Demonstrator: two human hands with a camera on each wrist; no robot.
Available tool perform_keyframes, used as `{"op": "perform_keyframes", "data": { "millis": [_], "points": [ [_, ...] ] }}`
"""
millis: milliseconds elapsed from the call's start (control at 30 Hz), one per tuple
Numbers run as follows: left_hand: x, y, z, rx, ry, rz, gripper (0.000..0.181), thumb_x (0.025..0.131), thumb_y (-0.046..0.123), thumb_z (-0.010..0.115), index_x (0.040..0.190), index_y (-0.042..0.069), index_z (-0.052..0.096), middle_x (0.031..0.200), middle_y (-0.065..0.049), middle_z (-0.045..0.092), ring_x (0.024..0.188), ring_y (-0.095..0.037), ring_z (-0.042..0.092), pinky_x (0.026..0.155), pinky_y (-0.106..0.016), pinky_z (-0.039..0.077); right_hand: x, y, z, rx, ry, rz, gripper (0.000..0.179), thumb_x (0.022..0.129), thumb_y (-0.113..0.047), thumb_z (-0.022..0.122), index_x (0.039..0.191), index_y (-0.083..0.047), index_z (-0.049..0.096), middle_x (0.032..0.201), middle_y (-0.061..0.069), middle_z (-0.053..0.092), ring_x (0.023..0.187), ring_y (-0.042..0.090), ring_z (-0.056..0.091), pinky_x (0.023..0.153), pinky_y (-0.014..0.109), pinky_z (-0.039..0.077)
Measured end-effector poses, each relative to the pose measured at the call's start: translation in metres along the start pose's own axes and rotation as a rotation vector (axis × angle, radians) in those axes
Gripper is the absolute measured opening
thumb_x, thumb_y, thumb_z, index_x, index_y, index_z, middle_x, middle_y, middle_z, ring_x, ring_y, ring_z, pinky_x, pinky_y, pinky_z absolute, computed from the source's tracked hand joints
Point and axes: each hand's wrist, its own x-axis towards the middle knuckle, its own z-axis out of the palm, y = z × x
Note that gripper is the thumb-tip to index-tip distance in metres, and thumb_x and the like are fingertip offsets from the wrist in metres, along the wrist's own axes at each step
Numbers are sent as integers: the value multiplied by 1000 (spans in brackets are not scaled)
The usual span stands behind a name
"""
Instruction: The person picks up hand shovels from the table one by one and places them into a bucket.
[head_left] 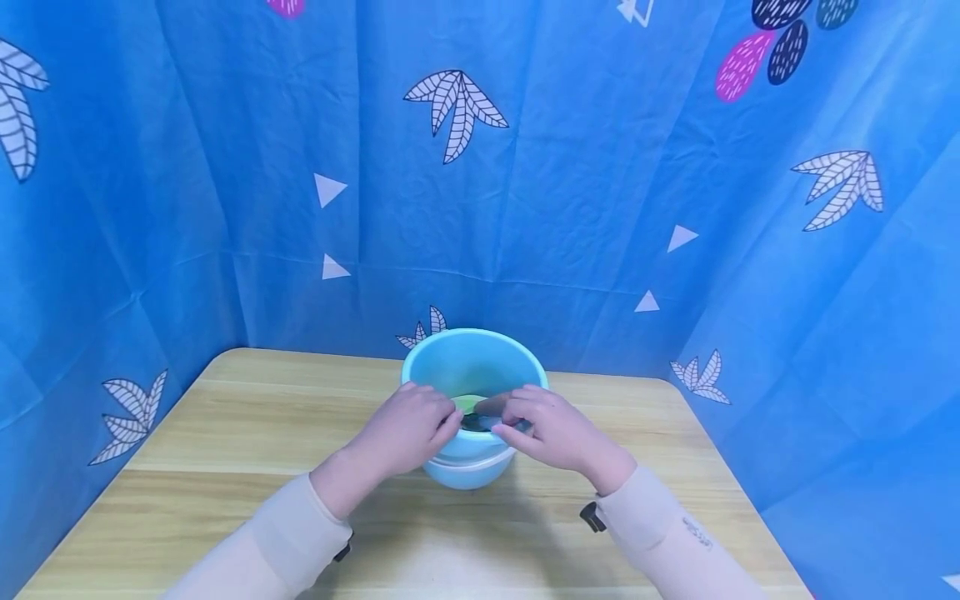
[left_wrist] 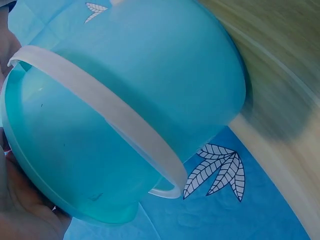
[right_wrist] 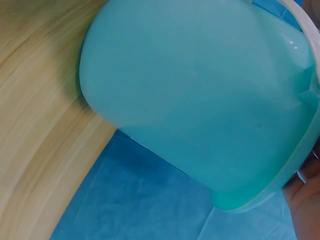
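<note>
A light-blue bucket (head_left: 474, 350) with a white handle (left_wrist: 120, 115) stands upright on the table. My left hand (head_left: 412, 427) bends over the left part of its near rim, its thumb and fingertips at one end of a small dark, glossy thing (head_left: 477, 422). From the other side my right hand (head_left: 553, 427) pinches that thing's right end, with fingers reaching inside the rim. The dark thing's kind cannot be made out. Behind it, inside the bucket, a light-green thing (head_left: 467, 403) partly shows. In the wrist views, the bucket wall hides most of both hands.
The wood-grain table (head_left: 247, 417) extends around the bucket. A blue patterned curtain (head_left: 480, 208) hangs behind the table and along both sides. Dark bands (head_left: 592, 517) show at the wrists, below the pale sleeves.
</note>
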Motion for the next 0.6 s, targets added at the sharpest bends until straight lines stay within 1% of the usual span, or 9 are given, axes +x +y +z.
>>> {"op": "perform_keyframes", "data": {
  "millis": [67,167,433,600],
  "points": [
    [0,-1,0,3,2,4,23,101,33,55,86,22,69,76,13,60,76,-9,51,78,-32,42,0,0,-1,-19,-4,5,18,99,-37,62,92,-20,67,98,-12,64,90,7,54,82,29,50],
    [-1,-2,0,9,6,15,23,101,33,54,87,22,70,78,13,61,78,-9,52,79,-33,43,-1,-1,-3,-38,-11,8,19,98,-37,63,92,-20,67,93,-12,61,89,7,54,82,30,50],
    [-4,-3,-2,19,23,40,23,101,31,54,86,21,69,79,12,62,81,-11,55,82,-36,44,-3,-3,-8,-35,-44,28,23,97,-41,65,96,-19,70,95,-12,62,91,6,54,86,32,51],
    [-7,-3,-5,45,21,53,23,100,32,54,88,20,68,82,9,62,86,-14,56,87,-40,45,-2,-3,-9,-34,-58,23,21,96,-39,66,99,-18,71,96,-12,62,92,6,55,88,31,51]
  ]
}}
